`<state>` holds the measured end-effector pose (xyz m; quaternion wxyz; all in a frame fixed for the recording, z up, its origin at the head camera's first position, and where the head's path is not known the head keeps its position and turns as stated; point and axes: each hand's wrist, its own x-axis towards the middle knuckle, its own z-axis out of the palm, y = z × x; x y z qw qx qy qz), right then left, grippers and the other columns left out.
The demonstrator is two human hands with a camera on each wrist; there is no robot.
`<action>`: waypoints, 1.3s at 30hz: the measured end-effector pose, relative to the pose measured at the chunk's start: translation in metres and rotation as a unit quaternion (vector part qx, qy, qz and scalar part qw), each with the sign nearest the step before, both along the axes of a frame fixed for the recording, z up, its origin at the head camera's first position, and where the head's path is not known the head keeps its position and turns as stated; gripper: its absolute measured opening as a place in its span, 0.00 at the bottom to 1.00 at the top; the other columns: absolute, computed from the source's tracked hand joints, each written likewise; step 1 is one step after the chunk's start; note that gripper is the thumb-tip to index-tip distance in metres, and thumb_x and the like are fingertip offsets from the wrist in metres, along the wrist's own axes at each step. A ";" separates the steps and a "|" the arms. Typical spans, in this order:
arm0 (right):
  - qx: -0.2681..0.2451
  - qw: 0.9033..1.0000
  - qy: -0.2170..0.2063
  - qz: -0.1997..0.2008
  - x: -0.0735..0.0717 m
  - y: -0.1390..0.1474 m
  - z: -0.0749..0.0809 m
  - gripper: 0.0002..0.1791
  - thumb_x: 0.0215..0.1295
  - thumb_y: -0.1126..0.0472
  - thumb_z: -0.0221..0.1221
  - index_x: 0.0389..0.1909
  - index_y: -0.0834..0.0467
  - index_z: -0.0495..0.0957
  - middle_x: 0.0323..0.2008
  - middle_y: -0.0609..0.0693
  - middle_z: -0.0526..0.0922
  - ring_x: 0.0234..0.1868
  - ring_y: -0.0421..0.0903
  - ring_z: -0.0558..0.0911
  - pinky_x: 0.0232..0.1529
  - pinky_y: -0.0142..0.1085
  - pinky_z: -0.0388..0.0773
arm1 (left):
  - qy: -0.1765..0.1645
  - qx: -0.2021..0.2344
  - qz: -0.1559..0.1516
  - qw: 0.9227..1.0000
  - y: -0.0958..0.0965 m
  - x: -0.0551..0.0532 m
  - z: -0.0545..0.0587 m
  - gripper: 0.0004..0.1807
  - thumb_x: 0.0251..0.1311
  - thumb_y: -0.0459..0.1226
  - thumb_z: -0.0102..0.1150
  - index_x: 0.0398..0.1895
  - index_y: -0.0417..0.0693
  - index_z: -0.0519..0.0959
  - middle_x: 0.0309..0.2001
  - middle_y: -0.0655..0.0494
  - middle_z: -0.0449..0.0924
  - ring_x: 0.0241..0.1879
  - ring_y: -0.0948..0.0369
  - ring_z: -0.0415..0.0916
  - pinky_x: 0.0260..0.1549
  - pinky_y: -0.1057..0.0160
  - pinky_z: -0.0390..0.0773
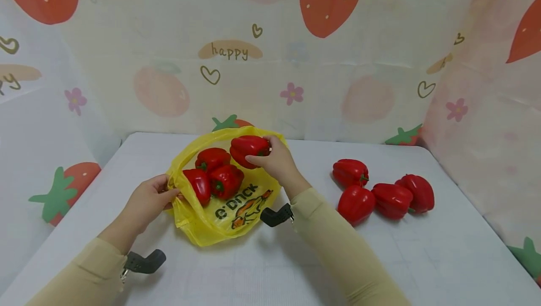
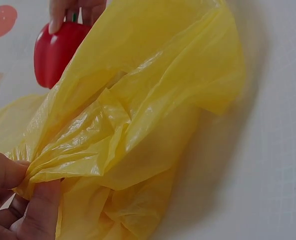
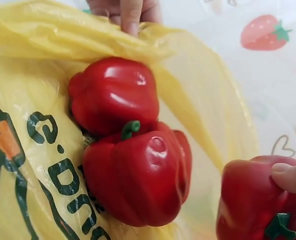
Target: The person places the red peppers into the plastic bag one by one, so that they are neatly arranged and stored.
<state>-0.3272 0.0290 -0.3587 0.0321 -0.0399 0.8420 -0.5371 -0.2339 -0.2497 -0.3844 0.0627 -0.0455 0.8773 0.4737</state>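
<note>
A yellow plastic bag (image 1: 198, 228) with dark lettering and an orange figure lies spread on the table, its mouth facing up. My left hand (image 1: 148, 200) pinches the bag's left edge between thumb and fingers; the left wrist view shows the gathered film (image 2: 83, 145) there. In my right hand (image 1: 279, 162) is a red bell pepper (image 1: 247, 150), gripped by its stem end over the far right part of the bag's opening. Three more red bell peppers (image 1: 227, 181) sit together inside the bag, and the right wrist view shows them (image 3: 138, 175) close up.
Several red bell peppers (image 1: 355, 205) stand in a cluster on the white table (image 1: 456, 254), right of my right forearm. Behind and at both sides rise cloth walls (image 1: 321, 71) printed with strawberries, hearts and flowers. A dark camera mount (image 1: 145, 262) juts from each wrist.
</note>
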 end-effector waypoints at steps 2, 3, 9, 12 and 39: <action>-0.005 1.000 0.000 -0.006 -0.004 -0.005 -0.001 0.36 0.48 0.51 0.68 0.58 0.51 0.63 0.53 0.47 0.71 0.52 0.48 0.71 0.49 0.41 0.76 | 0.002 0.001 -0.001 1.000 0.000 0.000 0.000 0.22 0.63 0.44 0.51 0.56 0.42 0.67 0.51 0.44 0.70 0.45 0.54 0.71 0.43 0.61 0.78; -0.007 1.000 0.002 -0.008 -0.005 -0.007 -0.002 0.36 0.48 0.51 0.68 0.58 0.51 0.63 0.53 0.47 0.71 0.52 0.48 0.71 0.50 0.40 0.75 | 0.003 0.002 -0.002 1.000 -0.001 0.000 0.000 0.22 0.63 0.44 0.51 0.56 0.42 0.67 0.52 0.44 0.70 0.45 0.54 0.71 0.43 0.61 0.78; 0.020 1.000 0.014 -0.018 -0.013 -0.018 -0.006 0.38 0.49 0.51 0.68 0.59 0.52 0.62 0.54 0.48 0.71 0.52 0.48 0.71 0.50 0.40 0.75 | 0.002 0.008 -0.005 1.000 -0.002 0.000 -0.001 0.22 0.63 0.44 0.51 0.57 0.42 0.67 0.52 0.44 0.70 0.45 0.53 0.71 0.43 0.61 0.78; 0.037 0.999 0.021 -0.026 -0.017 -0.022 -0.010 0.38 0.49 0.51 0.68 0.59 0.52 0.62 0.54 0.48 0.71 0.52 0.47 0.71 0.50 0.40 0.75 | 0.004 0.011 -0.008 1.000 -0.001 -0.001 0.000 0.22 0.63 0.43 0.51 0.57 0.42 0.67 0.51 0.44 0.71 0.45 0.53 0.71 0.42 0.61 0.79; 0.084 0.995 0.053 -0.023 -0.034 -0.035 -0.031 0.41 0.48 0.57 0.69 0.62 0.56 0.59 0.56 0.51 0.69 0.55 0.49 0.70 0.56 0.42 0.70 | 0.005 0.003 0.004 1.000 -0.002 -0.002 0.003 0.19 0.63 0.43 0.51 0.53 0.42 0.69 0.49 0.45 0.71 0.44 0.54 0.72 0.42 0.62 0.79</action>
